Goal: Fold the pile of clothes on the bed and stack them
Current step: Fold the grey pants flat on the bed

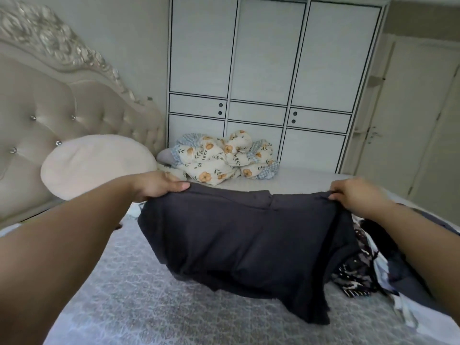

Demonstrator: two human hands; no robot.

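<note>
- Dark garment [244, 235]: held up by its top edge over the bed [129, 295], stretched between both hands, lower part hanging and trailing onto the cover. Likely spread this way to find its shape and square it before a first fold.
- Left hand [159, 185]: at the garment's left upper corner; fingers curled over the edge, thumb [180, 187] lying along the top, cloth pinched beneath. Narrow, closed grip on fabric.
- Right hand [353, 195]: at the right upper corner; fingers bent round a bunched bit of the edge. Also a closed grip; fingertips themselves hidden behind the hand and cloth.
- Pile of clothes [368, 267]: unfolded, on the bed at right, just beside and partly behind the held garment; patterned black-and-white piece and darker pieces mixed. No folded stack visible, so task judged at an early stage.
- Floral bundle [224, 158]: heaped at the far side of the bed, well apart from the hands.
- Round pale cushion [97, 165]: against the tufted headboard [49, 108].
- White wardrobe [261, 70]: beyond the bed, doors closed.
</note>
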